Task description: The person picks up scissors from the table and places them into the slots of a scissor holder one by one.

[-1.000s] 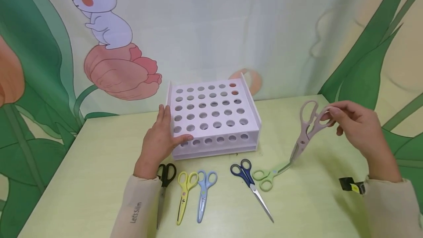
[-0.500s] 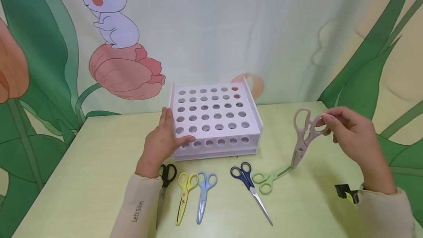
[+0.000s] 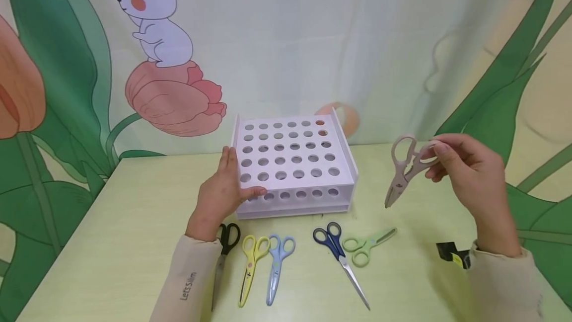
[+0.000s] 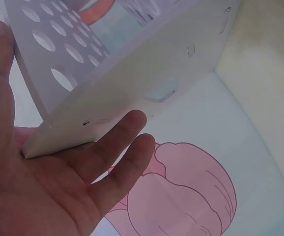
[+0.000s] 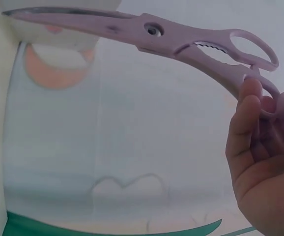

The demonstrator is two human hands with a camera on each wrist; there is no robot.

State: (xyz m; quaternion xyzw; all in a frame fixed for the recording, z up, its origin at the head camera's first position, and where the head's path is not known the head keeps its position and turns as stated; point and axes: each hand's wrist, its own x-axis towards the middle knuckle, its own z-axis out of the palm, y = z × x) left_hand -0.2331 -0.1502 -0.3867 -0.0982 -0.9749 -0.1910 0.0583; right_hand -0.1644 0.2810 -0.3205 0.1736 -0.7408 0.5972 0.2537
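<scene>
My left hand (image 3: 219,193) rests at the front left corner of a white rack with rows of round holes (image 3: 288,168), thumb across the front. In the left wrist view, straight fingers lie along the rack's side panel (image 4: 127,98). My right hand (image 3: 475,168) pinches one handle loop of pale pink scissors (image 3: 399,185), held up right of the rack with blades pointing down and left. The right wrist view shows these scissors (image 5: 171,39) with a serrated gap between the handles. Below the tips lie light green scissors (image 3: 367,242), beside navy scissors (image 3: 336,248).
Light blue scissors (image 3: 275,265), yellow scissors (image 3: 250,265) and black-handled scissors (image 3: 226,251) lie in front of the rack, the black pair partly behind my left wrist. A black piece with a yellow mark (image 3: 447,251) sits by my right sleeve. A printed curtain (image 3: 277,53) hangs behind.
The right hand has lifted the pale pink scissors up and to the left, their tips leaving the green scissors' blades they overlapped earlier. The left hand stays at the rack.
</scene>
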